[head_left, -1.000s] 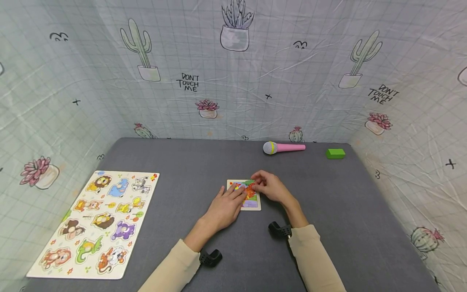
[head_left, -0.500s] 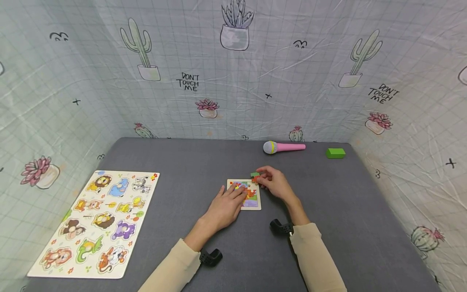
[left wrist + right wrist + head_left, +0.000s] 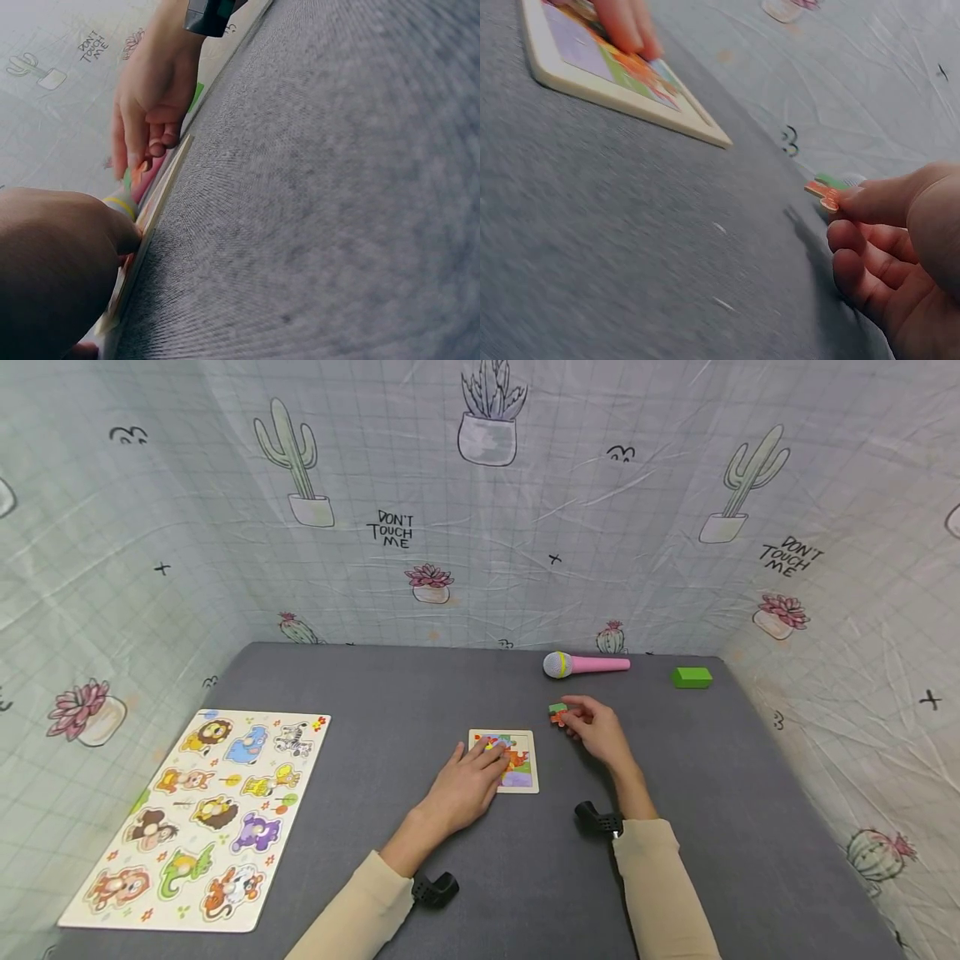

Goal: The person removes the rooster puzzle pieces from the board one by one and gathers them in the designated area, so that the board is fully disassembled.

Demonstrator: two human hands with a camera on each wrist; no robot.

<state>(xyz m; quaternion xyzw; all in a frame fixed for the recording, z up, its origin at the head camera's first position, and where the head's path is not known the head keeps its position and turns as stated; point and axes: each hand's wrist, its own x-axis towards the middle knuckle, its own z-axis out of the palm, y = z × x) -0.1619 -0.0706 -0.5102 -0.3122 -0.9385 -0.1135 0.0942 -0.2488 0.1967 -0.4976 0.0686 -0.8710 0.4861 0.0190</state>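
A small framed jigsaw puzzle (image 3: 519, 782) lies at the middle of the table. My left hand (image 3: 467, 787) rests on its left part with the fingers extended, covering some of the picture. To the right of the frame, my right hand (image 3: 602, 737) pinches a green and orange puzzle piece (image 3: 557, 710) between thumb and fingertips. In the right wrist view the piece (image 3: 826, 192) is held off the table, apart from the frame (image 3: 615, 96), whose inner corner near the piece's side shows bare wood.
At the left lies a large board (image 3: 297, 814) with animal pictures. A pink toy microphone (image 3: 600, 665) and a green block (image 3: 692, 677) lie along the back edge of the table, before a patterned cloth (image 3: 495, 527).
My right hand has lifted the green and orange piece out of the puzzle's upper right corner and moved it right and farther back. My left hand has stayed on the puzzle.
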